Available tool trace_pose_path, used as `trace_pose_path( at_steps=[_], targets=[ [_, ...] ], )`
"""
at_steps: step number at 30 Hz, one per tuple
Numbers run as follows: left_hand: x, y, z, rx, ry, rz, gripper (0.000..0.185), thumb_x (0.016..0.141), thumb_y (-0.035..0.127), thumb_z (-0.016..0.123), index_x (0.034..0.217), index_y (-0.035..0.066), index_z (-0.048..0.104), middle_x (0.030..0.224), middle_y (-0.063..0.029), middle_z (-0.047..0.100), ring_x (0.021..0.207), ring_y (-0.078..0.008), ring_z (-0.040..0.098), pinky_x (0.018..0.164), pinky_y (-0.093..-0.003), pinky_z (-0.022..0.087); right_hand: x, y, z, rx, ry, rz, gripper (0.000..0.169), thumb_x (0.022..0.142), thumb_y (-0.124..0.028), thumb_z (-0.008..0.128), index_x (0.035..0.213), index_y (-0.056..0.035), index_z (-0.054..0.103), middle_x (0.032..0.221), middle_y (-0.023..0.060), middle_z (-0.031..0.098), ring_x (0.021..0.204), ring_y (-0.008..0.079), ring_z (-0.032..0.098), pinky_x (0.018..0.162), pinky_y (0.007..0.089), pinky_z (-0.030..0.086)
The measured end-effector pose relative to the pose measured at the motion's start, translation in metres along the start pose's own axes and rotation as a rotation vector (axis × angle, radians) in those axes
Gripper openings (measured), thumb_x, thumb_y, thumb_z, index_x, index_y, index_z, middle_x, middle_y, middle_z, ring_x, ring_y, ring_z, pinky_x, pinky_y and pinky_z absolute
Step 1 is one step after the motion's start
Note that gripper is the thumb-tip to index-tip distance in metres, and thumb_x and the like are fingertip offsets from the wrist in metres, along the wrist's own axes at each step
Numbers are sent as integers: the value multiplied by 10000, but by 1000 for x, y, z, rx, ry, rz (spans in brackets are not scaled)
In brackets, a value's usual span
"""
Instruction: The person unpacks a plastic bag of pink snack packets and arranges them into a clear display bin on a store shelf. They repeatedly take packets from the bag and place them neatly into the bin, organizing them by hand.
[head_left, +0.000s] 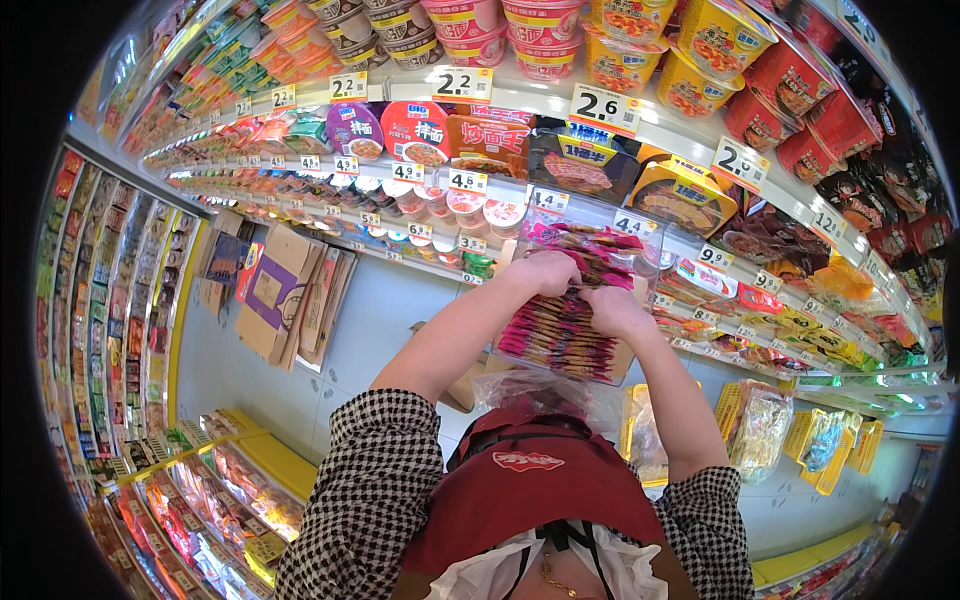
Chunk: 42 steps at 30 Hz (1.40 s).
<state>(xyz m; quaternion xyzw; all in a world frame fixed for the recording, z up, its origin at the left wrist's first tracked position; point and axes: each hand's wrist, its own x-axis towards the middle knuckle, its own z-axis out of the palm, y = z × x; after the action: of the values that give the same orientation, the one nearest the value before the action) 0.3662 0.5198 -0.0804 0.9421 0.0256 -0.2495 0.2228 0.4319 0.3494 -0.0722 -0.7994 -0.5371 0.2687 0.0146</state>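
Observation:
In front of the person's red apron is a clear plastic box (630, 225) packed with rows of small pink and brown snack packets (559, 337). My left hand (553, 271) reaches into the box from the left, its fingers bent down on the packets near the middle. Close beside it, my right hand (613, 309) also has its fingers among the packets. The fingertips of both hands are partly hidden, so a firm grip on a packet cannot be made out. Looser packets lie at the box's far end, and tightly lined ones fill the near end. Crumpled clear plastic film (536, 394) lies between box and apron.
Shelves of instant noodle tubs (544, 34) with price tags rise just beyond the box. Flattened cardboard boxes (281, 296) lean together at the left. Yellow baskets (825, 450) with bagged goods stand on the floor at the right. A low yellow-edged display (281, 469) stands at the lower left.

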Motion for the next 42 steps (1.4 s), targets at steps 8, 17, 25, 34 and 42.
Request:
trace_pose_path(
  at_steps=[8, 17, 25, 34, 42],
  targets=[
    [-14, 6, -12, 135, -87, -65, 290, 817, 184, 597, 1064, 78, 703, 1140, -165, 665, 1085, -316, 626, 928, -431, 495, 0, 1, -8, -5, -51, 108, 308, 786, -80, 532, 1047, 71, 593, 1011, 267, 662, 1000, 388, 641, 860, 467, 512],
    [-1, 3, 9, -96, 56, -226, 395, 902, 339, 551, 1043, -4, 684, 1116, -209, 661, 1072, -340, 624, 923, -435, 490, 15, 17, -28, 83, 138, 111, 293, 782, -52, 533, 1060, 25, 586, 976, 298, 645, 1007, 420, 619, 881, 479, 488],
    [-3, 6, 15, -152, 213, -213, 316, 800, 267, 683, 995, 19, 709, 1075, -199, 677, 1046, -326, 645, 905, -418, 511, 21, 17, -27, -75, 422, 84, 219, 775, -19, 597, 993, -13, 583, 883, 218, 670, 848, 386, 667, 753, 486, 529],
    [-7, 10, 13, -196, 229, -225, 376, 770, 192, 712, 1087, 10, 621, 1116, -180, 665, 1078, -320, 631, 909, -412, 511, 23, 7, -27, -204, 554, -3, 300, 735, -31, 644, 1030, -40, 587, 1003, 185, 568, 881, 337, 648, 673, 424, 551],
    [-11, 10, 20, -235, 295, -269, 448, 772, 247, 752, 1088, 18, 532, 1074, -183, 661, 1054, -336, 631, 894, -427, 505, 35, 8, -18, -503, 465, 56, 304, 761, -71, 638, 1051, -55, 549, 1021, 113, 518, 876, 250, 607, 662, 383, 558]
  ],
)
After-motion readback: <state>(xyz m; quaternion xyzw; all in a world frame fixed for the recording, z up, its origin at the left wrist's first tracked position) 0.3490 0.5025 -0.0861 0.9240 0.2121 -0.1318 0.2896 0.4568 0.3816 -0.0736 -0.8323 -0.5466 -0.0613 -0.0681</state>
